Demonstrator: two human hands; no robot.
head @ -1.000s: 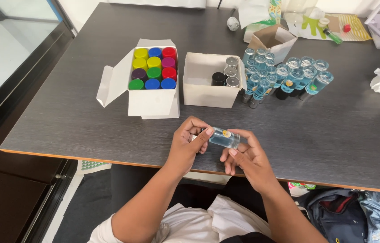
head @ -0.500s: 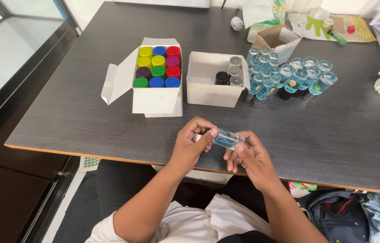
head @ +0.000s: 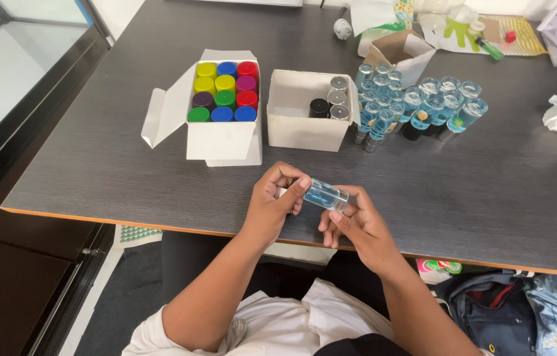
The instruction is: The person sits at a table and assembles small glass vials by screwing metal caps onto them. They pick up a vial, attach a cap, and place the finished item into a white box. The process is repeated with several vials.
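Since a second ago I have turned the small clear bottle (head: 325,195) of blue liquid a little and drawn it nearer the worktop's (head: 489,198) front edge. My left hand (head: 277,198) pinches its cap end, fingers clenched there; my right hand (head: 352,224) grasps the other end. Bottle lies sideways between both hands, above the worktop, well apart from the box of coloured caps (head: 222,92).

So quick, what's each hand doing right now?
Left hand: closed on one end of the small clear bottle.
Right hand: fingers holding the bottle's other end.
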